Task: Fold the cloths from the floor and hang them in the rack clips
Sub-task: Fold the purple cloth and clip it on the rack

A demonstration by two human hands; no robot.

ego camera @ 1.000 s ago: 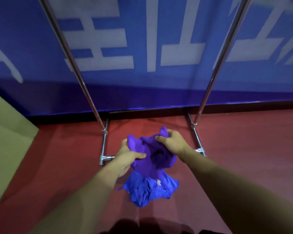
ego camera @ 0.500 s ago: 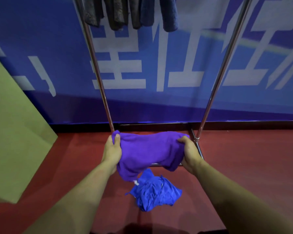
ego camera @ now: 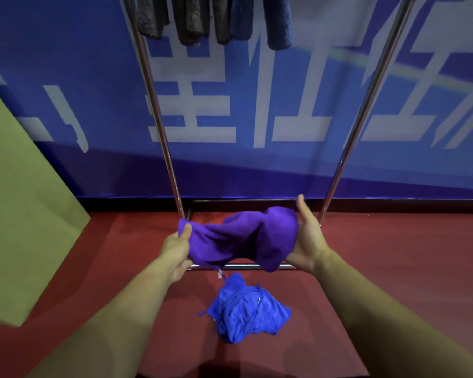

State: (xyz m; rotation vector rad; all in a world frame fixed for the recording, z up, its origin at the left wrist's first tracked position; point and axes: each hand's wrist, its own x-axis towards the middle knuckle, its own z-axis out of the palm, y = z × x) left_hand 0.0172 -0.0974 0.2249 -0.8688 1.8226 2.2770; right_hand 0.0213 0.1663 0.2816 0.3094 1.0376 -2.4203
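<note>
The purple cloth [ego camera: 241,238] spans between the pinching left hand [ego camera: 176,248] and the open-palmed right hand [ego camera: 307,238].

Bare forearms, no sleeves, left hand [ego camera: 175,248], right hand [ego camera: 307,238]

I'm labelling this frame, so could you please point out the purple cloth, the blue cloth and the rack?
purple cloth [ego camera: 238,238]: head view, middle of the bunched fabric between the hands.
blue cloth [ego camera: 246,309]: head view, centre of the crumpled heap on the floor.
rack [ego camera: 161,126]: head view, left upright pole.
</note>
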